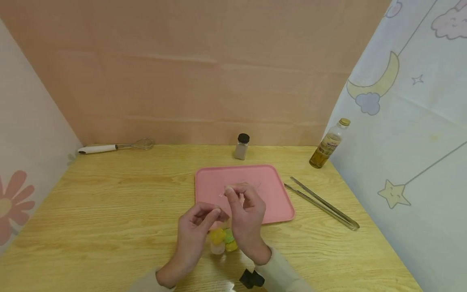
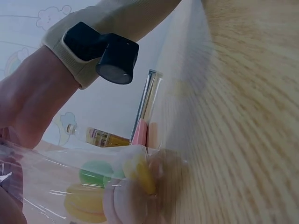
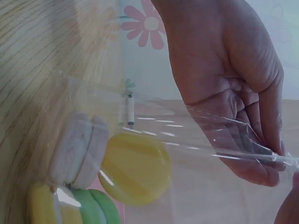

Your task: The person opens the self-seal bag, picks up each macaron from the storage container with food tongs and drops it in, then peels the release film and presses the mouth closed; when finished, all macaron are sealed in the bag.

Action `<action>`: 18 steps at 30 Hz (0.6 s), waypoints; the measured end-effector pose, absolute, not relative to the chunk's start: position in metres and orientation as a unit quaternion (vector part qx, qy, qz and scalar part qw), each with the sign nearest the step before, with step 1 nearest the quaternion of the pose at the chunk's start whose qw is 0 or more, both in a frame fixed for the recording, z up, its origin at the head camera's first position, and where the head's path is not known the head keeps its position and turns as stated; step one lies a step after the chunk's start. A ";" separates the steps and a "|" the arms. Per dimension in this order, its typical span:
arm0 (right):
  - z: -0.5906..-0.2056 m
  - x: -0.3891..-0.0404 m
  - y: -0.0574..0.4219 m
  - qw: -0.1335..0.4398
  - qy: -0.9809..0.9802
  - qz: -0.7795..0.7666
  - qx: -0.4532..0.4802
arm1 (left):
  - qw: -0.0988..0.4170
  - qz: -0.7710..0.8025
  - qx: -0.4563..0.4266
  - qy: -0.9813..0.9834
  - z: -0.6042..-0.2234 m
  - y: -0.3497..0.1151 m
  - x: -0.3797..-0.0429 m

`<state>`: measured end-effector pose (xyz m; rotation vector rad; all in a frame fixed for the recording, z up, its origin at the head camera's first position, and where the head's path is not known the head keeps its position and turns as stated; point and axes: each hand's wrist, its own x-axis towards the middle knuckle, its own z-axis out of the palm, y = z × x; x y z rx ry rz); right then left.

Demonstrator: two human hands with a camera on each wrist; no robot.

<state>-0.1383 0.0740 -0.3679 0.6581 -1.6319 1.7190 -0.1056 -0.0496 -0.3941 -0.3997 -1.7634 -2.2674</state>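
Note:
A clear plastic bag (image 3: 196, 144) holds several macarons, seen close up in both wrist views: a yellow macaron (image 3: 135, 169), a green macaron (image 3: 100, 205) and a pale pinkish macaron (image 3: 77, 149) among them. My left hand (image 1: 193, 231) pinches the bag's gathered upper end between thumb and fingers. Close beside it, my right hand (image 1: 249, 217) has thumb and forefinger brought together at the same end of the bag. The bag hangs below both hands, in front of the pink tray (image 1: 211, 176). Whatever lies between the right fingertips is too small to make out.
Steel tongs (image 1: 324, 206) lie to the right of the tray. Behind it stands a small black-capped jar (image 1: 241, 148), with a glass bottle of oil-like yellow liquid (image 1: 326, 148) at the back right. A white-handled whisk (image 1: 106, 148) lies at the back left.

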 end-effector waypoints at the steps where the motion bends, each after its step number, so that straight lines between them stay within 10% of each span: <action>1: -0.367 -0.138 0.075 0.336 -0.626 0.656 0.253 | 0.123 -0.778 -0.137 -0.600 -0.394 -0.050 -0.106; 18: -0.351 -0.144 0.090 0.385 -0.602 0.647 0.266 | 0.145 -0.795 -0.115 -0.578 -0.394 -0.052 -0.104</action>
